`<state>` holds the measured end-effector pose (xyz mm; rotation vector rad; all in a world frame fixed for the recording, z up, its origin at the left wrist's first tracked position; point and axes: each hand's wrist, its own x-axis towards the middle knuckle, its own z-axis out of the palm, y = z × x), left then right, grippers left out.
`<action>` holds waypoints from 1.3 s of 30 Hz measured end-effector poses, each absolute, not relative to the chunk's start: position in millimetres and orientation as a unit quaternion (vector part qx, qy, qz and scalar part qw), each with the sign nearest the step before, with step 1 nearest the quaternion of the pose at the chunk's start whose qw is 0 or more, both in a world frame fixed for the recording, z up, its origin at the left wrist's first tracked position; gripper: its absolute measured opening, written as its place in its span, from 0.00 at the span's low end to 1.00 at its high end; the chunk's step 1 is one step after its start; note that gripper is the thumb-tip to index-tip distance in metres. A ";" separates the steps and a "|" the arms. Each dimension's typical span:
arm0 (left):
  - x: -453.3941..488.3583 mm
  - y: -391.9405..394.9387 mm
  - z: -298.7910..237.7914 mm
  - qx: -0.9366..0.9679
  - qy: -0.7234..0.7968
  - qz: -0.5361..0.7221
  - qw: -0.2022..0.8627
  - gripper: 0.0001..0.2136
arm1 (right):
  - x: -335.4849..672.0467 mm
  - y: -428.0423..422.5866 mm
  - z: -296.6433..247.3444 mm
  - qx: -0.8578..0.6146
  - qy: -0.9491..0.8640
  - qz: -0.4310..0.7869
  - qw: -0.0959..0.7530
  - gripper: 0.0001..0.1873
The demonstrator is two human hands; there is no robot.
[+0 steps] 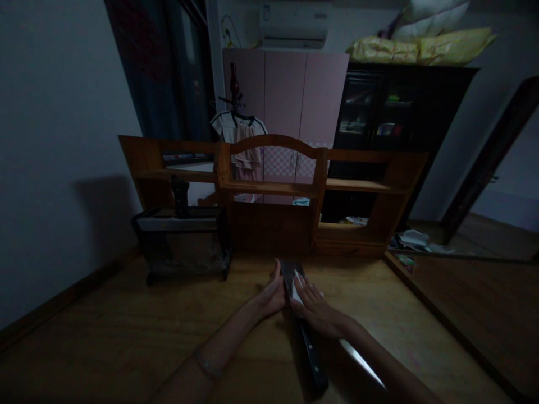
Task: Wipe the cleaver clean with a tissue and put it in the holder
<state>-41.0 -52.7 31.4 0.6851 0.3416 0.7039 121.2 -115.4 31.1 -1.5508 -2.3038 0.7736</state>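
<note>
A kitchen knife [310, 356] is held over the wooden surface, its black riveted handle pointing toward me and its broad grey blade pointing away. On the blade's left side is my left hand [273, 290], thumb up along the edge and the other fingers partly hidden behind the blade. My right hand [314, 307] lies over the blade, pressing a folded white tissue or cloth [297, 289] against it. Beneath my right forearm a bright, narrow strip [362, 362] shows, tapering like a blade; the arm covers part of it.
A black heater-like appliance [185, 241] stands at the left on the wooden surface [109, 331]. Along the far edge rises a wooden shelf unit [273, 188]. Behind it are pink wardrobes [284, 95], hanging clothes [242, 134] and a dark cabinet [404, 112]. The room is dim.
</note>
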 end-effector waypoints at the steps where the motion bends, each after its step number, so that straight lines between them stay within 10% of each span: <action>1: -41.0 -51.8 30.7 0.324 0.151 0.323 0.876 0.29 | 121.5 -113.8 31.1 -0.532 -0.794 0.263 0.129 0.37; 23: -36.1 -50.3 24.3 0.273 0.201 0.340 0.877 0.18 | 129.0 -117.8 61.2 -0.424 -0.862 0.189 0.204 0.26; 29: -34.6 -50.3 22.0 0.276 0.221 0.378 0.856 0.12 | 132.2 -109.5 52.2 -0.437 -0.813 0.150 0.356 0.24; 39: -37.6 -47.2 11.9 0.298 0.192 0.396 0.847 0.21 | 135.8 -103.3 42.5 -0.457 -0.775 0.123 0.418 0.19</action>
